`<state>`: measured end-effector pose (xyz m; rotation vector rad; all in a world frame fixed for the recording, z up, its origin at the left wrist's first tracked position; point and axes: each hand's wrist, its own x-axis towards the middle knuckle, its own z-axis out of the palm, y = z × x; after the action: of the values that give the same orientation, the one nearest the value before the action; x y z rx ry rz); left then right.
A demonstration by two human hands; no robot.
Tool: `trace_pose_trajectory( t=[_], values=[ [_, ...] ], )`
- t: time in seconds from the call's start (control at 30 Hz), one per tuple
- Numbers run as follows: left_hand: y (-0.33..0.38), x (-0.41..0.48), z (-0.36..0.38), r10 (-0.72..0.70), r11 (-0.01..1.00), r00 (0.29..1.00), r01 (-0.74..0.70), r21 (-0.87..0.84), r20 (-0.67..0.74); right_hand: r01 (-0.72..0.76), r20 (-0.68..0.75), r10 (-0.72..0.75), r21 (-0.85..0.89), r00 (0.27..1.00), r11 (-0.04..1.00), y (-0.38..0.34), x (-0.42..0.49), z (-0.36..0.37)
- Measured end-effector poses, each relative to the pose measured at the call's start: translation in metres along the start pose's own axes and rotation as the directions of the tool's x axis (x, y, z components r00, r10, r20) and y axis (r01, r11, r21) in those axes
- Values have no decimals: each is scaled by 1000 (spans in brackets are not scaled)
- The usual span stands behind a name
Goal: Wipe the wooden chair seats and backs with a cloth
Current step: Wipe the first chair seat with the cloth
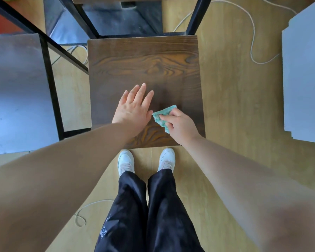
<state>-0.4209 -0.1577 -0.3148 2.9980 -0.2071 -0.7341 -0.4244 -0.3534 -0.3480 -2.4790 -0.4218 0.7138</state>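
On the light wood floor (235, 106) stands a chair w/ a dark brown wood seat (144, 66), seen from right above. A big gray table (16, 88) w/ black legs (49, 70) is on the left, just beside the seat. A gray board (305, 79) is on the right, well apart from the chair. Black pants (131, 206) & two white shoes (125, 160) are at the bottom; the toes are just at the front edge of the seat. The left hand (133, 110) lies flat on the seat near the front, fingers straight & a bit spread, holding nothing. The right hand (180, 124) is just beside it, fingers curled, pinching a small green cloth (163, 113) btwn thumb & fingers. The cloth sits on the front half of the seat, near the mid. Its corner is by the left thumb; can't tell if they touch. A thin white cord (253, 42) loops on the floor btwn chair & board.
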Motion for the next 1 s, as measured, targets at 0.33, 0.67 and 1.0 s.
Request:
trace_pose_trajectory(
  t=[0.33, 0.67, 1.0],
  values=[
    [18, -52, 34, 11, 1000, 1000, -11, -2, 28, 64, 95, -62, -20, 994, 998, -6, -59, 35],
    [22, -45, 24, -5, 1000, 1000, 5, 7, 15, 46, -78, -40, 78, 996, 996, -5, -36, -4],
    [12, 65, -41, -56, 998, 991, 52, -35, -117, -15, -290, 30, 54, 957, 998, 27, 110, -116]
  ],
)
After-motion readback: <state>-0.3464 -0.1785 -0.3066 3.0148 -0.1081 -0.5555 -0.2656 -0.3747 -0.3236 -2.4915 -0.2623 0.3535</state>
